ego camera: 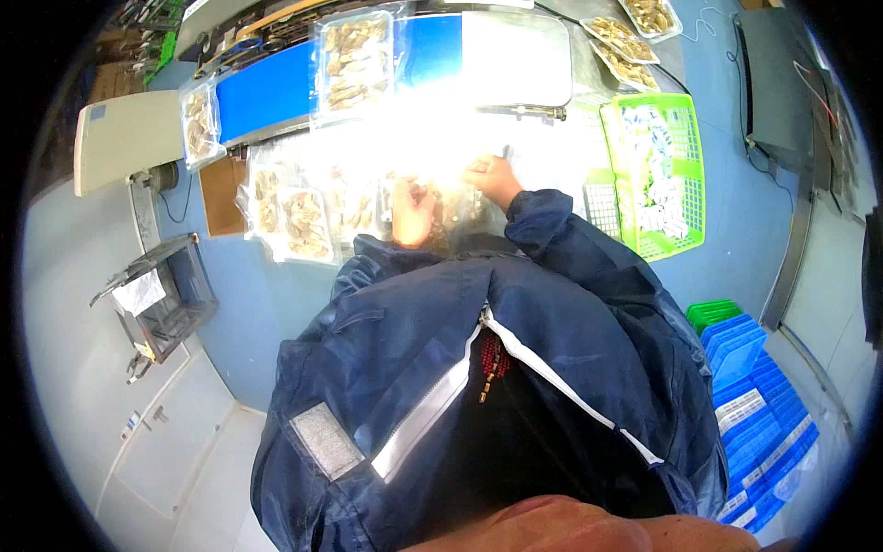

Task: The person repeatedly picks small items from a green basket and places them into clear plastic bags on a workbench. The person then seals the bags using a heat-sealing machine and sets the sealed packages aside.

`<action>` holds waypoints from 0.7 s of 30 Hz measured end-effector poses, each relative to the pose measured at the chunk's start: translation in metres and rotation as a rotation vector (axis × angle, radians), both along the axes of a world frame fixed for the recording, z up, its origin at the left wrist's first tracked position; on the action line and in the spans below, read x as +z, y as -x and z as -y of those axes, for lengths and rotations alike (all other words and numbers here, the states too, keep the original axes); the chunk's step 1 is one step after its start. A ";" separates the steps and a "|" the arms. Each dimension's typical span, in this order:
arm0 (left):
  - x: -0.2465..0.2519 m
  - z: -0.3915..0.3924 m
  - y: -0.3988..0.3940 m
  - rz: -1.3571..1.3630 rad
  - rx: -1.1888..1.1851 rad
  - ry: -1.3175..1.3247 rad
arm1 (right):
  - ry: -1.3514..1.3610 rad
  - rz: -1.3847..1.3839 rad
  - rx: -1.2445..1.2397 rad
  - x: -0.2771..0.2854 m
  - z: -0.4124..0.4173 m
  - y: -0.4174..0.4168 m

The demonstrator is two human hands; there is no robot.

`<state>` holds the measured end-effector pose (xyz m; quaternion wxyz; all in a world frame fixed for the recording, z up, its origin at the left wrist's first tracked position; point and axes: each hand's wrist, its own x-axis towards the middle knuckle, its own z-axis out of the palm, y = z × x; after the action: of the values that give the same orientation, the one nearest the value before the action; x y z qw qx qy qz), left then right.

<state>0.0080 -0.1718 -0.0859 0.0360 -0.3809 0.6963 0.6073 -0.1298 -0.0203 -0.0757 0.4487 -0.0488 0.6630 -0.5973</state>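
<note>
My left hand (412,212) is at the near edge of the brightly lit work surface, thumb and fingers bent close to a clear pack of brownish pieces (445,207). Across that pack, my right hand (494,181) has its fingers curled inward. Strong glare washes out the fingertips of both hands, so any grip is hidden. Left of my hands lie several clear plastic packs of beige-brown food pieces, among them one tray pack (303,222) near the front edge.
Beyond the glare runs a blue conveyor belt (265,93) carrying a bagged tray (356,62). A green basket (698,172) of crumpled blue-and-white packets stands at right. Filled trays (621,40) sit at the back right. Blue plastic crates (759,428) are stacked on the floor.
</note>
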 end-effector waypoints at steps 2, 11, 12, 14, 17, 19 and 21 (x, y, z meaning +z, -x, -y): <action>0.007 -0.001 0.007 -0.012 0.154 -0.249 | 0.096 0.006 -0.043 -0.006 -0.005 -0.005; 0.037 -0.008 0.029 -0.072 0.222 -0.188 | -0.076 0.204 0.126 0.005 -0.045 -0.013; 0.046 -0.001 0.035 -0.057 0.140 -0.151 | -0.008 0.133 0.123 0.016 -0.047 -0.007; 0.062 0.018 0.044 -0.023 -0.027 -0.076 | 0.126 -0.007 0.111 0.048 -0.051 0.010; 0.087 0.030 0.065 -0.239 -0.145 -0.225 | 0.248 -0.083 -0.067 0.087 -0.058 0.047; 0.118 0.025 0.095 -0.289 -0.036 -0.256 | 0.169 -0.202 -0.195 0.106 -0.055 0.074; 0.142 0.019 0.133 -0.398 0.021 -0.327 | 0.197 -0.218 -0.235 0.125 -0.044 0.099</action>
<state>-0.1255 -0.1908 0.0559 -0.0470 -0.2501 0.5781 0.7753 -0.2293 0.0232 0.0488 0.2942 -0.0791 0.6472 -0.6989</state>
